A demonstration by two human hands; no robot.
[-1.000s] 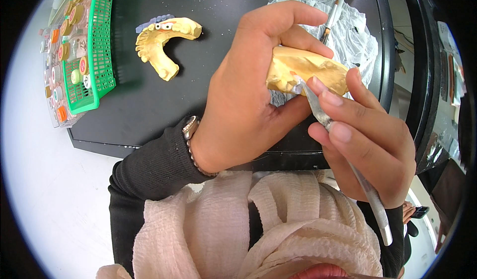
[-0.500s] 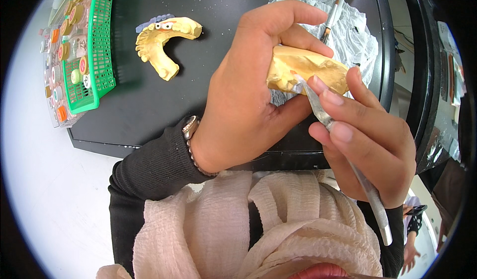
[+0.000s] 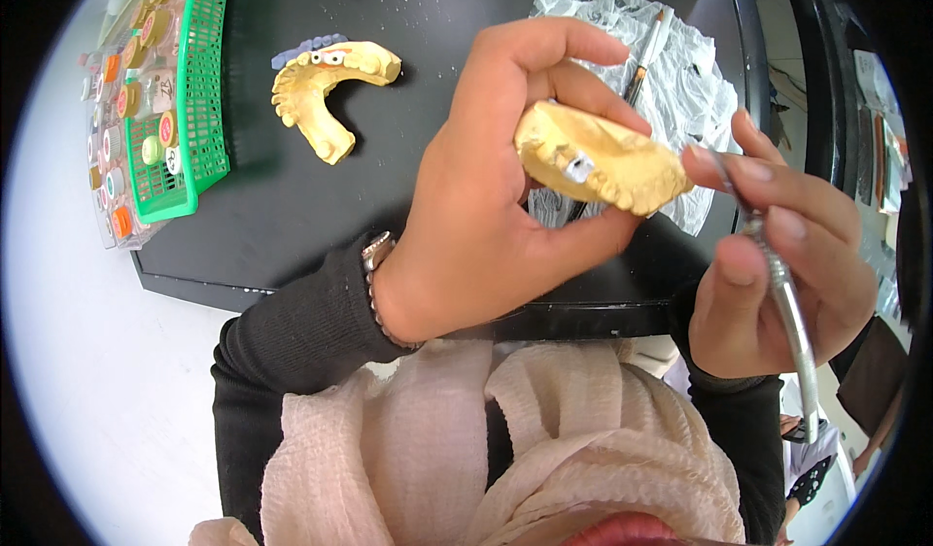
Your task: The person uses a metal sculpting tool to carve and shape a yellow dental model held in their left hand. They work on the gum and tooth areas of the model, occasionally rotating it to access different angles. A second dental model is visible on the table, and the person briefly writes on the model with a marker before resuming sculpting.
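My left hand (image 3: 486, 196) is closed round a yellow plaster dental model (image 3: 607, 162), its row of teeth tilted up toward me. A whitish crown-like piece (image 3: 579, 166) sits among those teeth. Between the fingers of my right hand (image 3: 797, 264) is a slim metal dental carving tool (image 3: 783, 289), its tip up, apart from the model and to its right. A second yellow dental model (image 3: 316, 109) lies on the black table, with a grey-blue section (image 3: 309, 51) along its outer edge and two white ringed spots on the ridge.
At the left edge stands a green plastic basket (image 3: 207, 89) beside several small capped jars (image 3: 155, 91). Crumpled white tissue (image 3: 705, 99) with a brush (image 3: 645, 58) on it lies behind my hands. The black table (image 3: 292, 216) ends just in front of me. Part of another person (image 3: 812, 468) shows at the lower right.
The carving tool has come away from the model as my right hand moved right and slightly down. My left hand has turned the model so that its teeth show more.
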